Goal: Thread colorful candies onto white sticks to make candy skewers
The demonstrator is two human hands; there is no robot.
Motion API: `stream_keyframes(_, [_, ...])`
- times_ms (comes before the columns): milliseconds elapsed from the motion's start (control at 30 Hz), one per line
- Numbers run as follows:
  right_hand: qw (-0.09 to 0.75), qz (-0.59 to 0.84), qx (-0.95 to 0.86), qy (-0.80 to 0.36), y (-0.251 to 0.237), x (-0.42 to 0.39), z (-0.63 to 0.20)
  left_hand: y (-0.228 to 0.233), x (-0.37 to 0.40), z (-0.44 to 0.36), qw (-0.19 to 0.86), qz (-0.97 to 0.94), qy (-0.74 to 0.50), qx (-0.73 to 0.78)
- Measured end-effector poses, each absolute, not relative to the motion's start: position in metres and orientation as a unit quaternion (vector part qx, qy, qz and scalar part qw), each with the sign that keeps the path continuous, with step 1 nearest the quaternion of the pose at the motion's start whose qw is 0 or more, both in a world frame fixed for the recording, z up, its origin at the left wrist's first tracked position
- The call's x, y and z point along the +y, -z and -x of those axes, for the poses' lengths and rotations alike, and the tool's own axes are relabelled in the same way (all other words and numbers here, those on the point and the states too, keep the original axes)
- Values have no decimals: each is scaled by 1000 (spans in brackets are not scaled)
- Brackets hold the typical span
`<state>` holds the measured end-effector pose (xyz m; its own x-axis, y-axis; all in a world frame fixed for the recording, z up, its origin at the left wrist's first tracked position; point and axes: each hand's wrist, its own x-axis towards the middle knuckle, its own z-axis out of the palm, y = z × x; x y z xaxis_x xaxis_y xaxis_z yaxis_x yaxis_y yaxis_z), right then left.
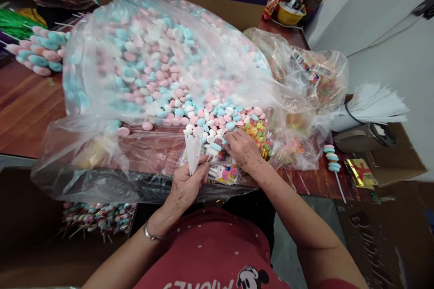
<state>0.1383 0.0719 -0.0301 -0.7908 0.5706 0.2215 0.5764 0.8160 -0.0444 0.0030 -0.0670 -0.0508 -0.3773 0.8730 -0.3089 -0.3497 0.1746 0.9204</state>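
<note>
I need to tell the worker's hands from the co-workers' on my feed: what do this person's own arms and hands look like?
Both forearms are bare, with no gloves. The left hand has a thin silver bangle at its wrist. The right hand shows nothing worn. A red white-dotted shirt covers the torso.

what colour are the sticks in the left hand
White; the sticks fan up from the left hand, clearest in the head view.

— What lies far left on the brown wooden counter (23, 108)?
— Finished pink-and-blue candy skewers (39, 52).
— And to the right?
— A bundle of white paper sticks (373, 106), one finished candy skewer (332, 159) near them.
</note>
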Motion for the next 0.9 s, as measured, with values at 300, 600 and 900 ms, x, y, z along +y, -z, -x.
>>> stream_keyframes(300, [233, 440, -849, -177, 26, 75, -136, 48, -66, -1, 506, -270, -584, 575])
stream_keyframes(600, [374, 399, -526, -652, 8, 83, -155, 53, -64, 5, 515, -347, -531, 577])
stream_keyframes(900, [359, 363, -550, -661, 8, 81, -155, 57, -64, 5, 520, -342, -535, 572])
